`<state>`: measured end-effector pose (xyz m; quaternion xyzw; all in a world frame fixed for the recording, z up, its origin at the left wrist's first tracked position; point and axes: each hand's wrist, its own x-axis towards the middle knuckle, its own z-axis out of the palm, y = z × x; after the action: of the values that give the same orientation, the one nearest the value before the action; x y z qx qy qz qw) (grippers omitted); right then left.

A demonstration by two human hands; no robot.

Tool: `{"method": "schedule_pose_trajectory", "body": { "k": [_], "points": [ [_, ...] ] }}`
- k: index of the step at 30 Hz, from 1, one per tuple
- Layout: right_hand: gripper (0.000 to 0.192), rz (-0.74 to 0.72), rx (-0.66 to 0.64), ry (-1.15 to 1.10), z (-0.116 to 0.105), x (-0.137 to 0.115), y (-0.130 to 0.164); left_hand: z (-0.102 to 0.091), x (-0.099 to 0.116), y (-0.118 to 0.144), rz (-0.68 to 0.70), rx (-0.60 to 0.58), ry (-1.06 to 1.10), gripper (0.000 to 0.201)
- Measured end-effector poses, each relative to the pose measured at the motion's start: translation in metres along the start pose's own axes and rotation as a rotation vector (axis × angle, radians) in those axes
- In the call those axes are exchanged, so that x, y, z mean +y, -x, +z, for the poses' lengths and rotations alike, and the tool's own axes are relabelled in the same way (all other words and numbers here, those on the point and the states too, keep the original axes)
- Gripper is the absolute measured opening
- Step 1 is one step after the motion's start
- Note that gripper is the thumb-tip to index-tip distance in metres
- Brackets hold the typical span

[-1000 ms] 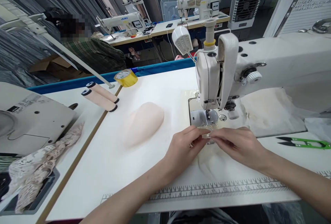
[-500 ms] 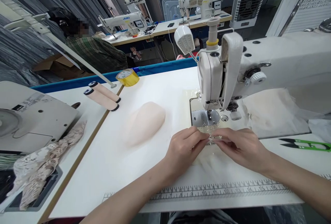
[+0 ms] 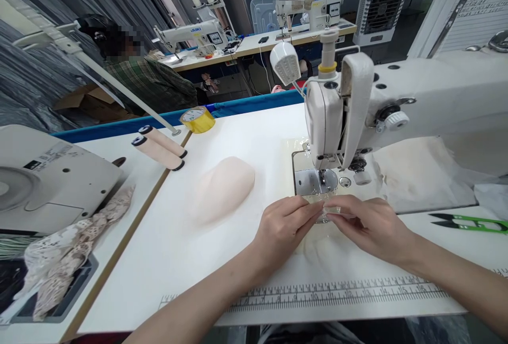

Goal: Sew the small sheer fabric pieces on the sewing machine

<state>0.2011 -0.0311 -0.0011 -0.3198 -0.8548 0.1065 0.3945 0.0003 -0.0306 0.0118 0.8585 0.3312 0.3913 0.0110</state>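
My left hand is closed in a pinch, its fingertips meeting those of my right hand, closed the same way. Between them is a small, pale, thin piece, mostly hidden by the fingers, and I cannot make out what it is. Both hands are just in front of the needle plate of a white sewing machine, below its presser foot. To the left of my hands a beige moulded bra cup lies on the white table. A printed ruler strip runs along the table's front edge.
Green-handled thread snips lie at the right, beside pale sheer fabric. Two beige thread spools and a yellow tape roll are at the back left. Lace fabric lies far left. A co-worker sits beyond.
My hands stay pinched together in nearly the same place. The view has shifted slightly. Another person's head now shows behind the far sewing machine.
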Motion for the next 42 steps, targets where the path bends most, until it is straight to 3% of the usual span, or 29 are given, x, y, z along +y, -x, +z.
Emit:
{"method": "schedule_pose_trajectory", "body": {
  "k": [15,27,34,42],
  "points": [
    [0.01,0.049,-0.072,-0.017,-0.0013,-0.0018,-0.0014,-0.0001,0.0001,0.0009,0.01,-0.001,0.002,0.016],
    [0.018,0.077,-0.127,-0.019,-0.0004,0.0,0.0009,-0.0001,0.0011,0.0,0.017,0.002,-0.021,0.007],
    [0.017,0.057,-0.087,-0.053,-0.0014,-0.0017,-0.0023,-0.0022,-0.0009,-0.0022,0.055,0.045,-0.086,0.001],
    [0.023,-0.024,0.029,-0.04,-0.0015,0.0001,-0.0028,-0.0061,0.0025,-0.0063,0.039,0.05,-0.1,0.008]
  ]
}}
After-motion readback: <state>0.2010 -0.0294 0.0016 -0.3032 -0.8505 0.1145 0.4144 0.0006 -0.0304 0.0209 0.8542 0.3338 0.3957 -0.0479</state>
